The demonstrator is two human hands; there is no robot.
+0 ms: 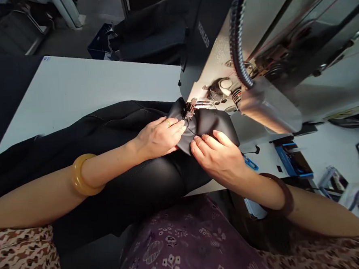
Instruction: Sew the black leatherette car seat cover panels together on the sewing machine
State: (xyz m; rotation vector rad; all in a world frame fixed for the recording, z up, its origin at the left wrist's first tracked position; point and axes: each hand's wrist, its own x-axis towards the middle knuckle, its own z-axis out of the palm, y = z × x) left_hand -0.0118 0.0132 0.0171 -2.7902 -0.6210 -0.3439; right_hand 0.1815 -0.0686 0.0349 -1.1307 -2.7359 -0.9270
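Observation:
A large piece of black leather-like fabric, with light stitched seams, lies bunched across the sewing machine's bed. Its upper part passes under the lit presser foot. My left hand, wearing a ring, grips the fabric just left of the foot, fingers together and fingertips close to the foot. Lower right of the foot, my right hand has its fingers curled over the fabric's edge, the thumb hidden. A dark seam line runs between both hands toward the foot. The needle is too small to make out.
The sewing machine head rises above my hands, with a braided cable and a pale lamp-like block hanging at right. A white tabletop extends left. Blue scissors-like handles and a blue box lie right.

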